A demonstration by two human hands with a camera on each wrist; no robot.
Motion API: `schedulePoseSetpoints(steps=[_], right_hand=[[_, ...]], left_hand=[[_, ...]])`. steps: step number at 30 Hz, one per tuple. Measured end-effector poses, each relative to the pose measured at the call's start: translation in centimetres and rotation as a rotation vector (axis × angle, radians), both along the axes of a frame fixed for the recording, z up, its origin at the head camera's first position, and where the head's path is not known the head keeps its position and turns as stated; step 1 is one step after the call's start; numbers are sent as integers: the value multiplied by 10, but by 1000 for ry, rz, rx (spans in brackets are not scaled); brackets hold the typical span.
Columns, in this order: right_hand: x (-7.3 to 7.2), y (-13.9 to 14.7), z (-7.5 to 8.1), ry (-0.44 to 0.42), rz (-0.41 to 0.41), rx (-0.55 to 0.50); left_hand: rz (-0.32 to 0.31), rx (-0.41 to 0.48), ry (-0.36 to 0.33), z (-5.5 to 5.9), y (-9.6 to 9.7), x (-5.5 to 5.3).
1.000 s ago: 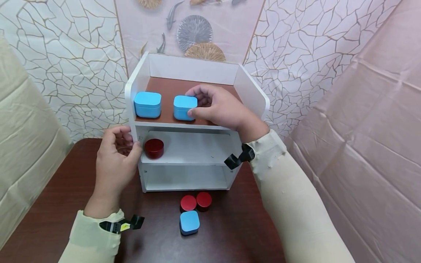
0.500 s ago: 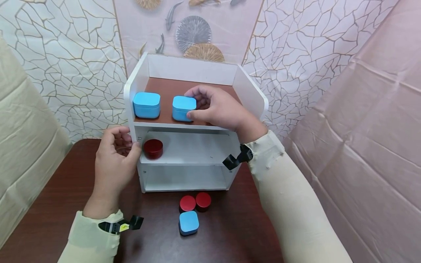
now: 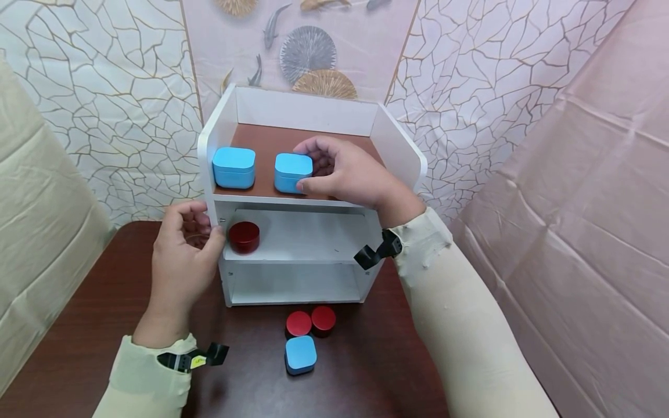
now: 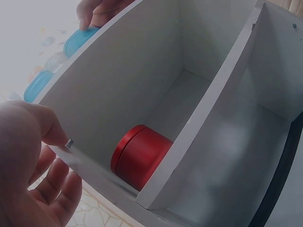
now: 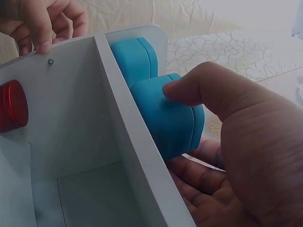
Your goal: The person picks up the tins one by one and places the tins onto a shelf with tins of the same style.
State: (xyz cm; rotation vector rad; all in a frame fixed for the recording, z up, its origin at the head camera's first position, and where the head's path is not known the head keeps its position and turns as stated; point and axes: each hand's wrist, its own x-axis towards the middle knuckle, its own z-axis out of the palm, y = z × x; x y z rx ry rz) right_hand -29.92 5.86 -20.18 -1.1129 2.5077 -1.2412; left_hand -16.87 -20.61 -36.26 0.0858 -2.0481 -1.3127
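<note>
On the brown top board of a small white shelf unit, my right hand grips a blue rounded-square tin, thumb on its front and fingers round the far side. A second blue tin sits to its left against the side wall. My left hand holds the unit's left side panel, its thumb at the front edge near a small screw in the left wrist view and its other fingers outside. Just inside that panel, on the middle shelf, stands a round red tin.
Two round red tins stand side by side on the dark wooden table before the unit. Right in front of them is another blue tin. Patterned cloth hangs behind, with plain cloth at both sides.
</note>
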Motion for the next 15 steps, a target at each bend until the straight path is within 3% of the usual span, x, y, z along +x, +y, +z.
schedulePoseSetpoints(steps=[15], right_hand=[[0, 1, -1, 24, -45, -8]], left_hand=[[-3, 5, 4, 0, 0, 0]])
